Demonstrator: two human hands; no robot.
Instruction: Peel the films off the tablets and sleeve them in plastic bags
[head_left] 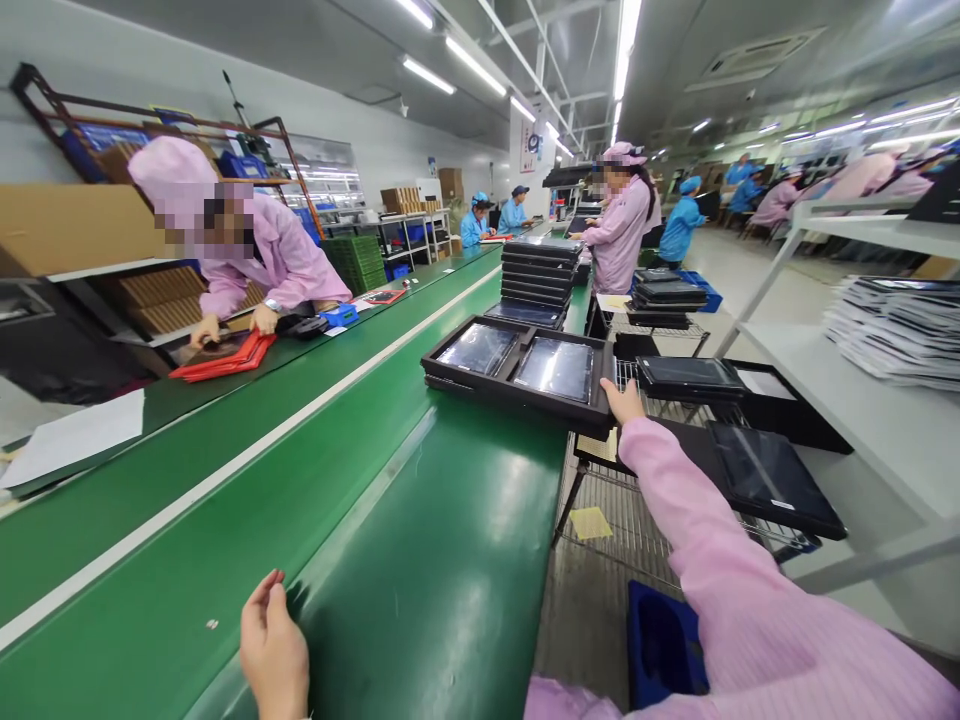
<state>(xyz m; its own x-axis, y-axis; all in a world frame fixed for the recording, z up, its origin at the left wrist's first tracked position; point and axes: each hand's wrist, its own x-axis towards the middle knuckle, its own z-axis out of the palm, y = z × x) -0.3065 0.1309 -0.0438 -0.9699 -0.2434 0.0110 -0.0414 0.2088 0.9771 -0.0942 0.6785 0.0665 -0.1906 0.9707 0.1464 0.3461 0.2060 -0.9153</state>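
Note:
A black foam tray [525, 402] with two glossy screen panels [553, 368] in its compartments lies on the green work surface ahead, on top of at least one more tray. My right hand [624, 402] grips its right edge, thumb up on the rim and the fingers partly hidden. Beyond it rises a stack of black trays [537, 270]. Down at the lower left, my left hand [274, 650] is raised over the green surface, fingers loosely bent and thumb beside them, holding nothing I can see.
A wire rack [619, 515] with black panels [772, 475] stands to the right, a blue bin [664, 645] below it. White shelving [847, 395] is farther right. Across the green conveyor belt [247, 470], a co-worker [262, 240] handles red sleeves [229, 358]. Another person in pink [621, 230] stands ahead.

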